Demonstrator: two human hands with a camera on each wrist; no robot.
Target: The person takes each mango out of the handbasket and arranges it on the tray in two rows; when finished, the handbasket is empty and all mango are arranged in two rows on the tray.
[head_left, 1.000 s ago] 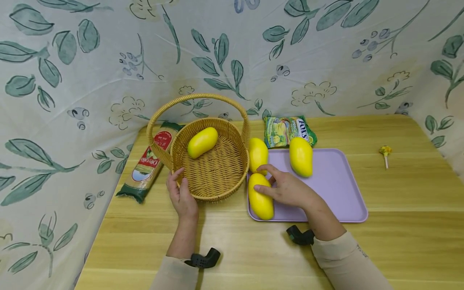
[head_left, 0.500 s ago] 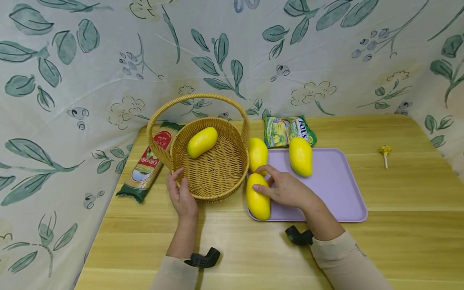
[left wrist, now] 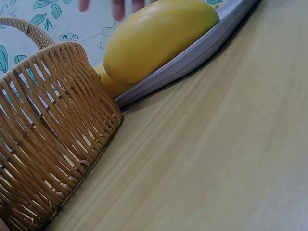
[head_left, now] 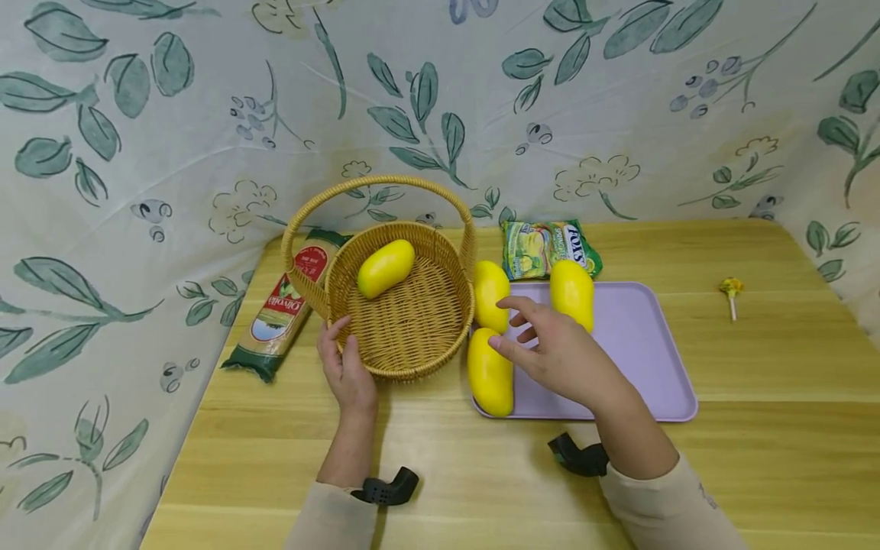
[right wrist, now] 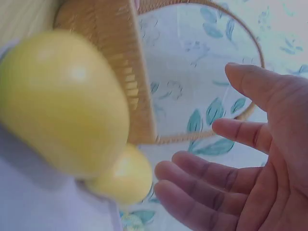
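Note:
My left hand [head_left: 351, 382] holds the near left rim of a round wicker basket [head_left: 406, 374], whose tall handle stands upright. One yellow mango [head_left: 386, 269] lies inside, toward the back. My right hand [head_left: 567, 355] hovers over the left part of a lilac tray [head_left: 639, 351], fingers spread and nothing between them. In the right wrist view, the open palm [right wrist: 284, 168] shows apart from the fruit. Just left of its fingertips, a mango [head_left: 491, 374] lies along the tray's left edge. Behind it is another mango [head_left: 491, 294], and a further mango [head_left: 572, 294] lies at the tray's back.
A pack of spaghetti [head_left: 282, 309] lies left of the basket, partly hidden by it. Behind the tray is a green Fox's candy bag [head_left: 543, 248]. A lollipop [head_left: 732, 294] lies on the wooden table [head_left: 777, 367] at right. A floral cloth [head_left: 440, 99] hangs behind.
My right hand has let go of the near mango and lifted slightly up and right. That mango had shifted a little left beforehand. My left hand stays on the basket.

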